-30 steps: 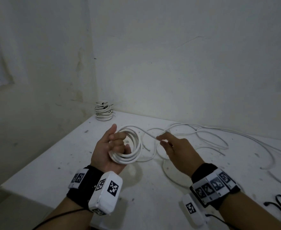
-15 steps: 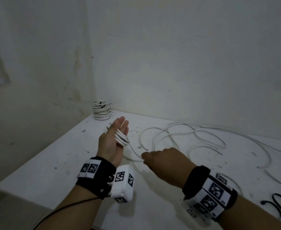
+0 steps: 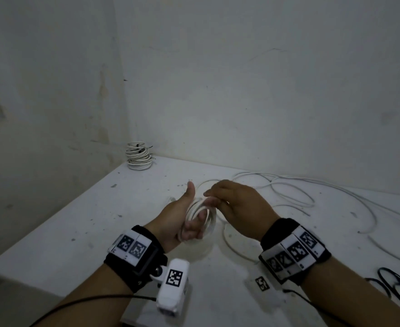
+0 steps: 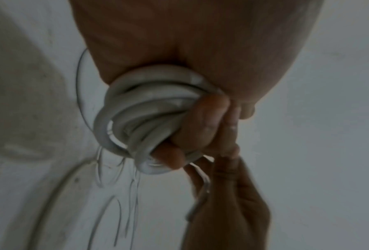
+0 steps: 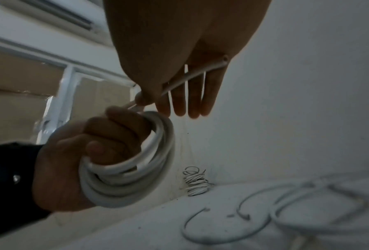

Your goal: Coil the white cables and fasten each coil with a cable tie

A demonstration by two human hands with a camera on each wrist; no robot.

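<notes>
My left hand (image 3: 187,218) grips a coil of white cable (image 3: 208,223) above the table, fingers curled through the loops and thumb pointing up. The left wrist view shows the coil (image 4: 136,118) bunched under my left fingers (image 4: 200,118). My right hand (image 3: 236,206) hovers right over the coil's top. In the right wrist view the free strand (image 5: 192,76) lies across my right fingers (image 5: 179,101), pinched there by the thumb, with its cut end showing. The rest of the loose white cable (image 3: 295,197) trails in loops over the table behind my hands.
A stack of tied white coils (image 3: 138,156) stands in the far left corner against the wall. Black cable ties (image 3: 392,279) lie at the right near edge. The table's left edge (image 3: 52,223) runs diagonally; walls close off the back and left.
My left hand has gone from a flat palm to a curled grip on the coil. My right hand has swung up from the near side onto the coil's top with the strand.
</notes>
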